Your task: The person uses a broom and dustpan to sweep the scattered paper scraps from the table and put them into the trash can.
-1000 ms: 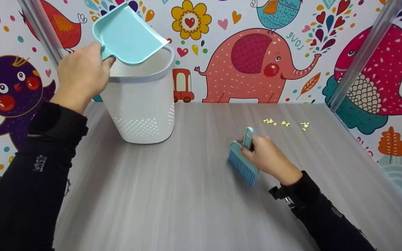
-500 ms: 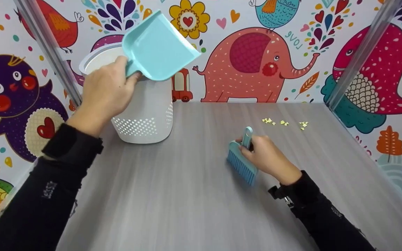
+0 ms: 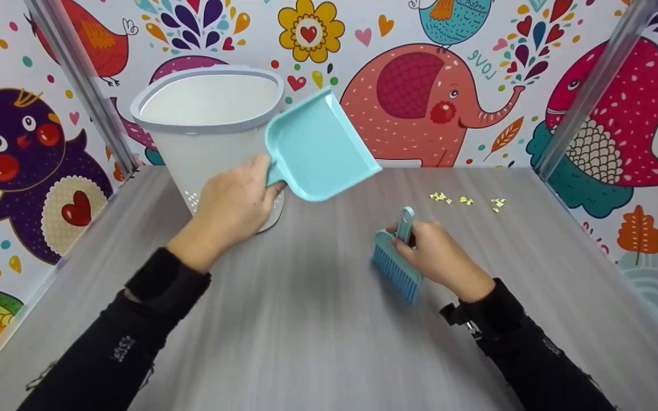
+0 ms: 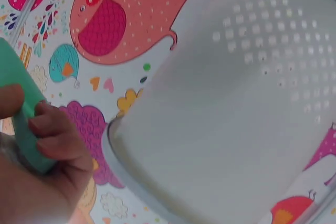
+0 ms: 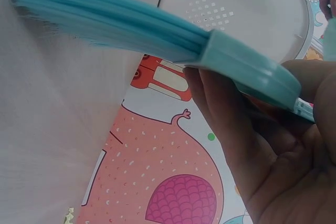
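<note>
My left hand grips the handle of a light teal dustpan, raised in front of the white bin, its flat front edge facing right. In the left wrist view the fingers curl round the green-looking handle. My right hand holds a teal hand brush by its handle, bristles pointing down at the table. The right wrist view shows the blue bristles close to the tabletop. Behind the brush, to the right, lie several small piles of yellow scraps.
A white bin with a grey rim and small holes low in its wall stands at the back left. Patterned wall panels with metal corner strips border the grey wooden table behind and at both sides.
My left hand has brought the dustpan from above the bin's mouth down and to the right, leaving the rim in full view. The right hand and brush have stayed nearly still.
</note>
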A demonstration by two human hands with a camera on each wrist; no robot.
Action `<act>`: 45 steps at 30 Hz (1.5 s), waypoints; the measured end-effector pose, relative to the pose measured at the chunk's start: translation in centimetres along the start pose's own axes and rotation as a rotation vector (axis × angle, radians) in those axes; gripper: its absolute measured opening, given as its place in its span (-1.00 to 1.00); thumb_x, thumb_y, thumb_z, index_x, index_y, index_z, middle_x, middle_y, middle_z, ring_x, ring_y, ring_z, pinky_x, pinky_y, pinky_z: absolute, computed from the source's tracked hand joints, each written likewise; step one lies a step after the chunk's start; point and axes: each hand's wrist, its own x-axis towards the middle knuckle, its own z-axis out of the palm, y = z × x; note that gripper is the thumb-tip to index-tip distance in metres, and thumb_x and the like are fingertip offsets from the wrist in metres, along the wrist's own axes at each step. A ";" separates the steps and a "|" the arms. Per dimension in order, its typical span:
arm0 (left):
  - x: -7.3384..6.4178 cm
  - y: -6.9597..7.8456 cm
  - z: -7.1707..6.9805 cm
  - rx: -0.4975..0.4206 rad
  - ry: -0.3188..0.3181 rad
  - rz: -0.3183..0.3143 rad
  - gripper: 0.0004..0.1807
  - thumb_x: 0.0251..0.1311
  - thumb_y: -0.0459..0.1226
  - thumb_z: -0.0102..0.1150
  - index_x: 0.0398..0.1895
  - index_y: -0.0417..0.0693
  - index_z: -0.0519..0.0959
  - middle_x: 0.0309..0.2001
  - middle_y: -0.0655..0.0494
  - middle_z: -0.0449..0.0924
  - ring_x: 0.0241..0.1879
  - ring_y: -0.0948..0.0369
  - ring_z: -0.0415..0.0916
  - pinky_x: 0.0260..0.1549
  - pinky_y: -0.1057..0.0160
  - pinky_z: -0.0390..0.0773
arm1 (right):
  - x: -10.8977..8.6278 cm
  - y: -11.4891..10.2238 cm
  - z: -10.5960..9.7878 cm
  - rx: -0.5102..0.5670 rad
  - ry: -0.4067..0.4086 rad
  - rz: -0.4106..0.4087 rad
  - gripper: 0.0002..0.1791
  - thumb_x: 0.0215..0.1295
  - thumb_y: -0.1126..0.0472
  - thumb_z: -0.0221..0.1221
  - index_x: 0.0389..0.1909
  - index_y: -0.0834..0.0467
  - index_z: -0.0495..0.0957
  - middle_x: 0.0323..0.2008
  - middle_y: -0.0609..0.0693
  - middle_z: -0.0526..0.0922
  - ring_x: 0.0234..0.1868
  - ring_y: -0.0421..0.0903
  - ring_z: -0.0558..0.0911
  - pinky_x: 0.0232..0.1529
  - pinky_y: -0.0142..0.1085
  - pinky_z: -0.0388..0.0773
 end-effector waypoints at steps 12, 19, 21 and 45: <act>-2.1 -0.1 4.5 -0.066 -0.116 -0.087 -0.73 0.34 -0.11 0.08 -0.11 -0.13 0.50 -0.40 0.06 0.53 -0.47 0.11 0.42 -0.49 0.14 0.47 | 0.0 -0.2 0.0 -0.015 0.005 -0.006 -0.72 0.31 0.25 0.26 0.00 0.27 0.63 -0.10 0.13 0.72 -0.22 -0.09 0.68 -0.23 -0.17 0.63; -3.5 -0.1 7.5 -0.143 -0.211 -0.044 -0.64 0.35 -0.09 0.18 0.10 -0.06 0.52 -0.17 0.03 0.67 -0.28 0.11 0.61 -0.29 0.04 0.60 | -0.1 -0.2 0.1 -0.008 0.004 -0.002 -0.73 0.31 0.24 0.26 -0.02 0.26 0.62 -0.14 0.13 0.72 -0.25 -0.08 0.68 -0.23 -0.13 0.64; -3.9 -0.1 8.4 -0.168 -0.256 -0.023 -0.61 0.34 -0.09 0.19 0.14 -0.05 0.50 -0.10 0.02 0.68 -0.17 0.09 0.64 -0.19 0.00 0.60 | -0.1 -0.3 0.1 -0.015 0.009 0.003 -0.74 0.31 0.26 0.26 -0.02 0.26 0.63 -0.15 0.13 0.72 -0.30 -0.11 0.67 -0.27 -0.15 0.63; -6.0 -2.2 10.9 -0.183 -0.373 -0.149 -0.73 0.31 -0.15 0.22 0.00 -0.03 0.57 -0.24 0.10 0.62 -0.17 0.09 0.58 -0.20 -0.02 0.53 | 0.2 0.2 -0.2 -0.012 0.007 -0.005 -0.72 0.31 0.27 0.25 0.00 0.27 0.63 -0.17 0.13 0.73 -0.31 -0.13 0.64 -0.30 -0.15 0.63</act>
